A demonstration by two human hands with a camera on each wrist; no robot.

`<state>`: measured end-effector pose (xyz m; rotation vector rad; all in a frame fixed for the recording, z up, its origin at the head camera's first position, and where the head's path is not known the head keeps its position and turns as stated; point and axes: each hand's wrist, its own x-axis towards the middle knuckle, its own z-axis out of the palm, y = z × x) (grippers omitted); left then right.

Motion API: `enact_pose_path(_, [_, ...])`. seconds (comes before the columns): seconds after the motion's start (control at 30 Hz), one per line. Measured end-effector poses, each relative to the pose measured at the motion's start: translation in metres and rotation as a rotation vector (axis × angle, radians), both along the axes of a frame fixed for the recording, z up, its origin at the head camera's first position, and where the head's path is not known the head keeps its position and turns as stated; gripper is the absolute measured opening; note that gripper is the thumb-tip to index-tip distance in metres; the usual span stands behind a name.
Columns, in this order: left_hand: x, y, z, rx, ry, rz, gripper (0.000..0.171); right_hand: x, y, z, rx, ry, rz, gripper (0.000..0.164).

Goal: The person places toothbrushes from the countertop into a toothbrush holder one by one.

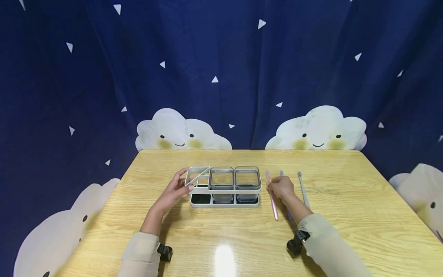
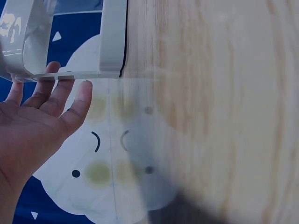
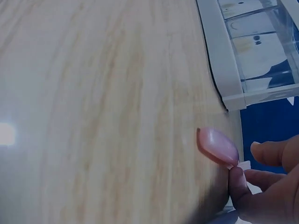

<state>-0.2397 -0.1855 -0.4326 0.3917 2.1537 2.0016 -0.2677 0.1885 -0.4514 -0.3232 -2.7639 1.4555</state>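
Observation:
A white toothbrush holder [image 1: 235, 191] stands mid-table, with divided slots on its left and two clear cups, a left cup [image 1: 222, 198] and a right cup [image 1: 247, 198]. My left hand [image 1: 172, 194] grips its left end, thumb at the front and fingers behind. In the left wrist view those fingers meet the holder's edge [image 2: 112, 51]. Right of the holder, my right hand [image 1: 283, 188] pinches a pink toothbrush [image 1: 273, 206] that lies on the table, around its upper part. The right wrist view shows its rounded pink handle [image 3: 217, 145] beside the curled fingers.
A purple toothbrush [image 1: 289, 214] lies partly hidden under the right hand. Farther right lies a grey-blue toothbrush [image 1: 303, 190], its lower end behind the forearm. The wooden table [image 1: 221, 227] ends at a dark blue curtain [image 1: 214, 46] with cloud faces.

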Motion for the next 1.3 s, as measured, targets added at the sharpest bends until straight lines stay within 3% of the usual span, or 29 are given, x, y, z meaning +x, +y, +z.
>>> enact_pose_path(0.53, [-0.001,-0.001,-0.004,0.009,0.019,-0.013,0.065,-0.003,-0.004,-0.012,0.209,0.106,-0.031,0.016])
enact_pose_path(0.93, [0.0,-0.001,-0.002,0.02,0.015,-0.005,0.065,-0.004,-0.007,-0.01,0.265,0.123,-0.058,0.012])
enact_pose_path(1.3, [0.0,-0.001,-0.004,0.01,0.018,0.002,0.065,-0.002,-0.01,-0.009,0.216,0.094,-0.123,0.012])
